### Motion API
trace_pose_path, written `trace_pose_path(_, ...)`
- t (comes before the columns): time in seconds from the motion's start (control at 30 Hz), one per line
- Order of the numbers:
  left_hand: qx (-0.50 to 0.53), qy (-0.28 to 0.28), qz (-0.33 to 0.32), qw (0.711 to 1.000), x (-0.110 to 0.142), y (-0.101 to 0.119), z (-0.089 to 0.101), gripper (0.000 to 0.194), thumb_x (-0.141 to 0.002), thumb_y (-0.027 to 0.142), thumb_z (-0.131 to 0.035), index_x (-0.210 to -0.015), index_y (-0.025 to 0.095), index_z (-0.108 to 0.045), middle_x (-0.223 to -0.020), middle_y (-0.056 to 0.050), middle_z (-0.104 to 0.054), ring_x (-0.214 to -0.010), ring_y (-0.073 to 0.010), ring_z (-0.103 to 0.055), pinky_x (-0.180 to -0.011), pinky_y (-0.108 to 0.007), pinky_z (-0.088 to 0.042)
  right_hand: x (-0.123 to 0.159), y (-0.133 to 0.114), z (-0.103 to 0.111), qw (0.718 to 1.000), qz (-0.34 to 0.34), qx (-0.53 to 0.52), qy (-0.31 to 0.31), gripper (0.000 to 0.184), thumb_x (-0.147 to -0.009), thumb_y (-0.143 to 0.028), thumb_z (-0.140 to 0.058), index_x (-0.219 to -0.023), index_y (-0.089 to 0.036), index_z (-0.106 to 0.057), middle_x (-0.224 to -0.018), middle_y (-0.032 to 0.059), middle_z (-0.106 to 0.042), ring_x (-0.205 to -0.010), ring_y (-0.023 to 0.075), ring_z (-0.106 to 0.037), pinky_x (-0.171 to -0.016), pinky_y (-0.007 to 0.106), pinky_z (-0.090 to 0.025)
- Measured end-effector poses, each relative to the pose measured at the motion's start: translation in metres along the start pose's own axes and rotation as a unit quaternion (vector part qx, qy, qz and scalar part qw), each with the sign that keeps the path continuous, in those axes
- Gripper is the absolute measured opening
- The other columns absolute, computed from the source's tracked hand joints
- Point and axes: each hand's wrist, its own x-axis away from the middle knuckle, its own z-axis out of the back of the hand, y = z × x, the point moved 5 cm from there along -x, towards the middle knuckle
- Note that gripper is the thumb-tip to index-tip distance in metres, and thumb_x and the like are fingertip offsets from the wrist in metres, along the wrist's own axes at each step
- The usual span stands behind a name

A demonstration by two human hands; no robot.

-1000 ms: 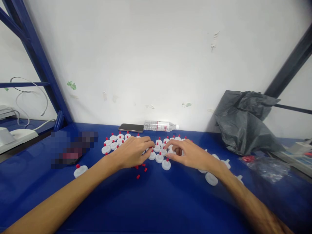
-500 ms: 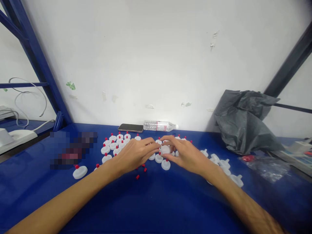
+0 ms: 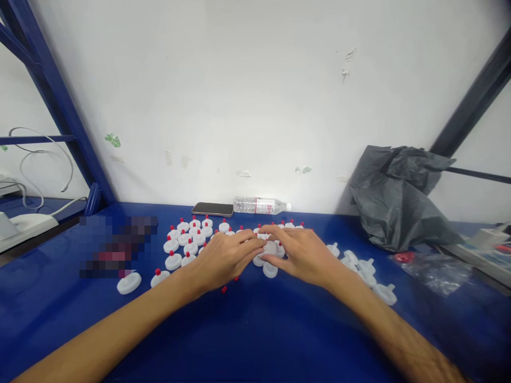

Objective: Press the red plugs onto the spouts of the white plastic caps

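Note:
In the middle of the blue table, my right hand (image 3: 301, 255) curls thumb and fingers around a white round plastic cap (image 3: 271, 248). Close against its left side, the fingertips of my left hand (image 3: 225, 255) are pinched together near the cap's spout; whatever they pinch is hidden. Around and behind both hands stand several white caps with red tips (image 3: 171, 245). One white cap (image 3: 270, 270) sits just below my right fingers. A small loose red tip (image 3: 224, 290) lies below my left hand.
White caps without red tips (image 3: 366, 267) lie right of my right forearm. A phone (image 3: 213, 209) and a water bottle (image 3: 261, 205) lie along the wall. At the right are a grey plastic bag (image 3: 399, 197) and a clear bag (image 3: 443, 274). Blue posts (image 3: 64, 101) flank the table.
My hands stay together around the white cap, with my left hand slightly lower and nearer the right. The whole view has shifted a little.

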Motion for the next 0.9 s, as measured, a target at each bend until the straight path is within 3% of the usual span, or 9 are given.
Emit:
trace_pose_path(0.23, -0.015, -0.012, 0.02, 1.0, -0.001, 0.0, -0.003, 0.026, -0.106, 0.024, -0.043, -0.114, 0.021, -0.068, -0.104, -0.005, -0.074, -0.081, -0.0139, -0.071, -0.058, -0.023, -0.048, 0.001, -0.008, 0.008, 0.993, 0.063, 0.084, 0.062, 0.048, -0.095, -0.043, -0.063, -0.133, -0.019, -0.046, -0.096, 0.0095, -0.078, -0.082, 0.0254, -0.074, -0.06, 0.032, -0.048)
trace_pose_path(0.37, -0.008, 0.027, 0.05, 0.998, -0.001, -0.005, 0.001, 0.027, -0.107, 0.029, -0.045, -0.116, 0.02, -0.068, -0.102, -0.005, -0.075, -0.084, -0.014, -0.072, -0.064, -0.022, -0.051, 0.002, -0.004, 0.012, 0.991, 0.063, 0.034, 0.116, 0.042, -0.098, -0.045, -0.059, -0.13, -0.021, -0.047, -0.103, 0.0083, -0.076, -0.084, 0.0219, -0.073, -0.068, 0.032, -0.052)
trace_pose_path(0.53, -0.005, 0.027, 0.05, 0.998, 0.0, -0.008, -0.001, 0.029, -0.107, 0.03, -0.044, -0.108, 0.019, -0.07, -0.093, -0.005, -0.074, -0.078, -0.0137, -0.071, -0.06, -0.022, -0.048, 0.003, -0.003, 0.012, 0.986, 0.049, -0.057, 0.147, 0.032, -0.097, -0.044, -0.062, -0.118, -0.022, -0.053, -0.104, 0.0051, -0.072, -0.078, 0.0164, -0.069, -0.067, 0.03, -0.054)
trace_pose_path(0.73, 0.018, 0.01, 0.043, 0.999, 0.003, -0.01, -0.005, 0.027, -0.107, 0.027, -0.042, -0.107, 0.018, -0.068, -0.09, -0.005, -0.073, -0.076, -0.0142, -0.068, -0.058, -0.023, -0.043, 0.004, -0.005, 0.01, 0.983, 0.02, -0.137, 0.121, 0.028, -0.094, -0.049, -0.064, -0.111, -0.027, -0.061, -0.099, 0.002, -0.073, -0.082, 0.0163, -0.07, -0.075, 0.028, -0.056)
trace_pose_path(0.9, 0.061, 0.004, 0.042, 0.997, 0.003, -0.009, -0.005, 0.024, -0.104, 0.018, -0.042, -0.105, 0.018, -0.066, -0.083, -0.003, -0.068, -0.071, -0.0134, -0.062, -0.059, -0.024, -0.041, 0.006, -0.006, 0.012, 0.983, 0.022, -0.148, 0.102, 0.03, -0.096, -0.047, -0.061, -0.119, -0.029, -0.064, -0.105, 0.0035, -0.075, -0.09, 0.0193, -0.072, -0.079, 0.03, -0.057)
